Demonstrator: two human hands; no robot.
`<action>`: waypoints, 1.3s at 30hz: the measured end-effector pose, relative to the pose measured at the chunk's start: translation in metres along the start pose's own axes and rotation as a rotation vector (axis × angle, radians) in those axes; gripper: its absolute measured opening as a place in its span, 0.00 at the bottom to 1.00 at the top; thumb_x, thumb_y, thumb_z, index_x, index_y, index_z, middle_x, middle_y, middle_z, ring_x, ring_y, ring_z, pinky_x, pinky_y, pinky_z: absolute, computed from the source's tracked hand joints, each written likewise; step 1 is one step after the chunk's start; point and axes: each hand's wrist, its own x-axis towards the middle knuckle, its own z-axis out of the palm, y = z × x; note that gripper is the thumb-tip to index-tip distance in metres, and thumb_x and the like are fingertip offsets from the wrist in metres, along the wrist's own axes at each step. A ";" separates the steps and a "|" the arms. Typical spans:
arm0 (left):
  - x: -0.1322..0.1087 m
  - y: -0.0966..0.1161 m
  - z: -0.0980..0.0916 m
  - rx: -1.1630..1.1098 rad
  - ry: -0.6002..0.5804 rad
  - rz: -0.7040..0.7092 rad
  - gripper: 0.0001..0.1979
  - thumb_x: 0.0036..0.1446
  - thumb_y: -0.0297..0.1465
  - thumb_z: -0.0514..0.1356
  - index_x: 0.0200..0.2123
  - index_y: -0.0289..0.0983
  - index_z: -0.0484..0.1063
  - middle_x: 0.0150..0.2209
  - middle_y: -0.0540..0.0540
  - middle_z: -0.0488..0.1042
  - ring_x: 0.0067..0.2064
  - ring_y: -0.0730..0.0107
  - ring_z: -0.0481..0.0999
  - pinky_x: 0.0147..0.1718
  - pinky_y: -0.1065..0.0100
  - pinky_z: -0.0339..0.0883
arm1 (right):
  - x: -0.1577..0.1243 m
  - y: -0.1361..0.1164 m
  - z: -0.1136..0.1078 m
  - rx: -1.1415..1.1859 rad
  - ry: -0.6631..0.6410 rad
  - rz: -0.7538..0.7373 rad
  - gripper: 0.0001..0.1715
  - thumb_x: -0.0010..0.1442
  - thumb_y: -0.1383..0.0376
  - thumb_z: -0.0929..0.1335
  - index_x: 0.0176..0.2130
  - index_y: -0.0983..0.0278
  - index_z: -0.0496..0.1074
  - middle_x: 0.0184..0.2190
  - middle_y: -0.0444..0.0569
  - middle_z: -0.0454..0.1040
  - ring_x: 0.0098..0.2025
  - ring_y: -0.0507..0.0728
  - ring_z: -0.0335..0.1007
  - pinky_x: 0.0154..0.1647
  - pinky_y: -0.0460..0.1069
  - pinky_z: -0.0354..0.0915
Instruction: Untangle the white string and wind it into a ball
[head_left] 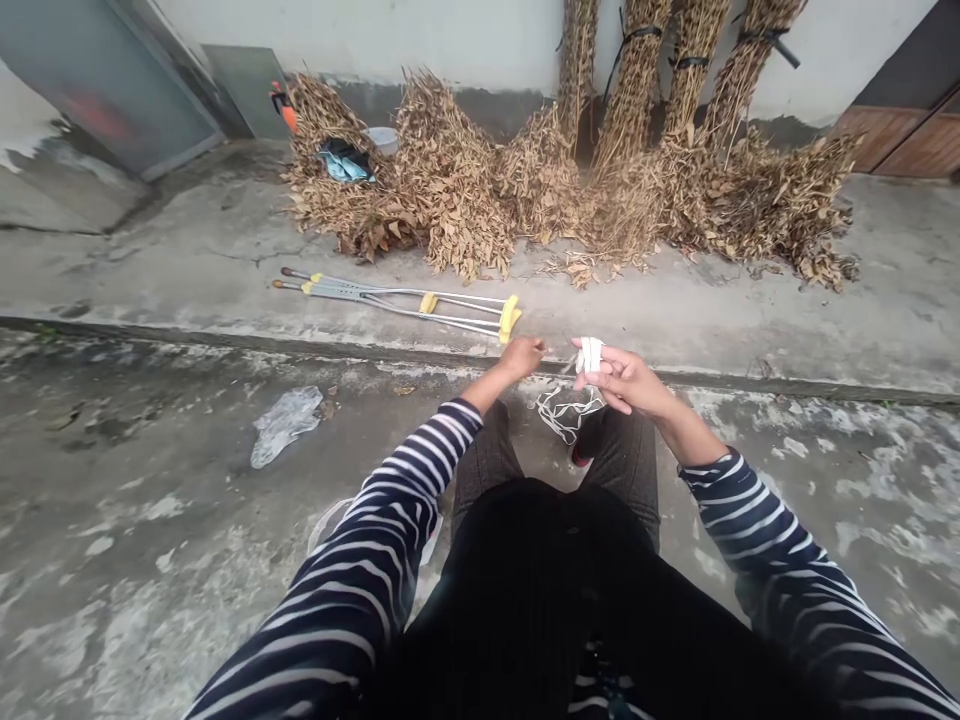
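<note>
My right hand (626,380) is raised in front of me with a white string (590,353) wound around its fingers. Loose loops of the same string (564,412) hang below it over my knees. My left hand (520,357) is closed in a pinch on a strand running toward the right hand. Both arms wear dark sleeves with white stripes. I sit on a concrete floor with my legs in dark trousers.
A pair of metal crutches (420,302) with yellow pads lies on the raised concrete step ahead. Bundles of dry leafy stalks (570,190) lean against the wall. A clear plastic bag (285,423) lies on the floor to the left.
</note>
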 end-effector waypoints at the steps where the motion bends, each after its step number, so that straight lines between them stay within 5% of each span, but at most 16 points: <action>1: -0.007 -0.002 -0.001 -0.009 0.004 0.058 0.06 0.57 0.25 0.68 0.39 0.32 0.78 0.39 0.40 0.80 0.37 0.67 0.80 0.31 0.70 0.72 | 0.001 0.000 -0.002 0.002 0.011 -0.003 0.39 0.64 0.58 0.74 0.69 0.60 0.64 0.38 0.49 0.84 0.12 0.41 0.54 0.10 0.41 0.48; 7: -0.055 0.030 0.004 -0.389 -0.291 0.480 0.23 0.58 0.31 0.68 0.57 0.39 0.76 0.59 0.39 0.77 0.60 0.59 0.75 0.54 0.64 0.70 | 0.010 0.001 -0.006 0.004 0.057 -0.046 0.36 0.62 0.57 0.75 0.66 0.59 0.68 0.38 0.48 0.84 0.11 0.41 0.55 0.10 0.41 0.47; 9: -0.064 0.044 0.011 -0.451 -0.360 0.469 0.26 0.55 0.30 0.69 0.58 0.39 0.75 0.57 0.40 0.77 0.57 0.60 0.77 0.54 0.65 0.69 | 0.012 0.000 -0.005 0.001 0.056 -0.056 0.36 0.62 0.56 0.75 0.66 0.59 0.69 0.37 0.46 0.83 0.12 0.41 0.55 0.11 0.41 0.47; 13: -0.069 0.053 0.023 -0.528 -0.441 0.352 0.25 0.55 0.34 0.69 0.56 0.37 0.77 0.44 0.43 0.80 0.34 0.73 0.75 0.39 0.69 0.68 | 0.012 -0.004 -0.002 -0.018 0.047 -0.079 0.37 0.64 0.56 0.74 0.68 0.57 0.67 0.37 0.46 0.82 0.12 0.41 0.55 0.11 0.41 0.48; 17: -0.069 0.045 0.028 -0.586 -0.417 0.326 0.19 0.57 0.39 0.70 0.46 0.32 0.80 0.31 0.47 0.75 0.29 0.77 0.68 0.38 0.70 0.65 | 0.012 -0.006 -0.001 -0.040 0.056 -0.090 0.38 0.63 0.54 0.75 0.68 0.57 0.67 0.36 0.45 0.81 0.13 0.41 0.55 0.11 0.41 0.48; 24: -0.074 0.034 0.031 -0.580 -0.269 0.385 0.20 0.55 0.46 0.71 0.39 0.33 0.80 0.24 0.53 0.65 0.27 0.78 0.60 0.30 0.72 0.55 | 0.020 -0.004 0.008 -0.132 0.085 -0.085 0.42 0.64 0.50 0.73 0.70 0.58 0.63 0.37 0.46 0.82 0.13 0.43 0.58 0.13 0.42 0.54; 31: -0.073 0.034 0.036 -0.462 -0.112 0.386 0.19 0.55 0.45 0.71 0.36 0.33 0.79 0.28 0.50 0.74 0.29 0.76 0.62 0.31 0.71 0.56 | 0.023 0.000 0.015 -0.265 0.131 -0.096 0.38 0.66 0.49 0.71 0.70 0.56 0.64 0.44 0.49 0.82 0.14 0.43 0.60 0.14 0.43 0.57; 39: -0.067 0.035 0.036 -0.546 -0.202 0.358 0.21 0.51 0.43 0.74 0.40 0.32 0.80 0.31 0.48 0.77 0.29 0.79 0.64 0.30 0.73 0.55 | 0.019 -0.006 0.014 -0.240 0.121 -0.094 0.41 0.66 0.48 0.71 0.72 0.55 0.61 0.47 0.51 0.81 0.14 0.43 0.60 0.15 0.43 0.57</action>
